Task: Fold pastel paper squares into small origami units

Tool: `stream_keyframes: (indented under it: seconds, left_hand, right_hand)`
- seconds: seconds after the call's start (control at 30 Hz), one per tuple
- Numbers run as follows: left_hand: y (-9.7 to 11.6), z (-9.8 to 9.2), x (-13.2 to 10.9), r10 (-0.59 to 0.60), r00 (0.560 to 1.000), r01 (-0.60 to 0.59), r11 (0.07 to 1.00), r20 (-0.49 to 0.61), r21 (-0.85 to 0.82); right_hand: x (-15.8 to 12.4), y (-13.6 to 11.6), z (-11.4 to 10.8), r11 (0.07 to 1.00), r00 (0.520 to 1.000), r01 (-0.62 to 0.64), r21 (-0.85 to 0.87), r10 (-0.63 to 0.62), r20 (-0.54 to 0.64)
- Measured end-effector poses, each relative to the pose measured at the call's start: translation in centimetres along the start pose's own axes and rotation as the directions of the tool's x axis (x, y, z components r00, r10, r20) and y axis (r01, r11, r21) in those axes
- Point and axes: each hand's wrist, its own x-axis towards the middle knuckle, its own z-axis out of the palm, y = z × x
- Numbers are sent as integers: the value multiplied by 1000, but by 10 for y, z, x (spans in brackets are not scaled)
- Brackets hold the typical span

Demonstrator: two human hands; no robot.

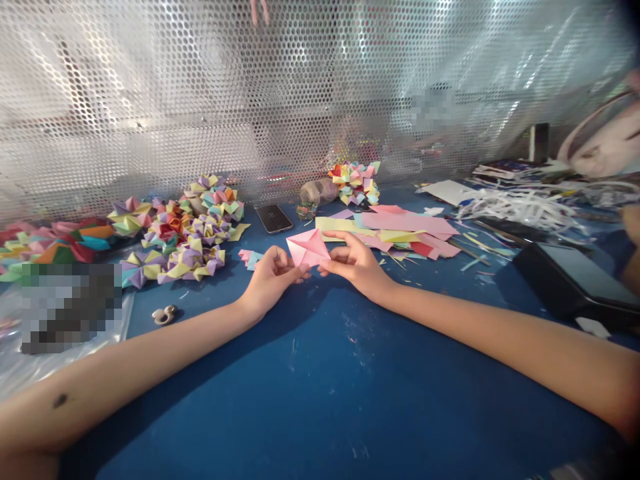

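Both of my hands hold a folded pink paper piece [307, 247] just above the blue table [320, 387]. My left hand [271, 275] pinches its lower left edge with the fingers curled closed. My right hand [354, 262] pinches its right side, thumb and fingers pressed together. Directly behind the paper lie loose coloured paper sheets [400, 230] in pink, yellow and red.
Several finished origami pieces [187, 233] are heaped at the left, another cluster [356, 181] at the back. A phone [273, 218] and a small jar [317, 192] lie behind my hands. Shredded white paper [520, 207] and a black box [570, 277] are at the right. A perforated metal screen [250, 87] closes the back.
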Motion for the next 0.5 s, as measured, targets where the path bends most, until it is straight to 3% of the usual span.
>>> stream_keyframes:
  seconds: [0.2,0.4,0.5]
  left_hand:
    - [0,-1,0,-20,1000,19,1000,-8,-15]
    - [1,-1,2,-21,995,18,999,-94,-42]
    - [3,-1,1,-25,995,21,999,-94,-46]
  right_hand:
    - [-1,-1,0,1000,999,-22,5,22,28]
    - [-1,-1,2,999,986,-31,29,26,167]
    - [1,0,1,994,991,-62,89,51,124]
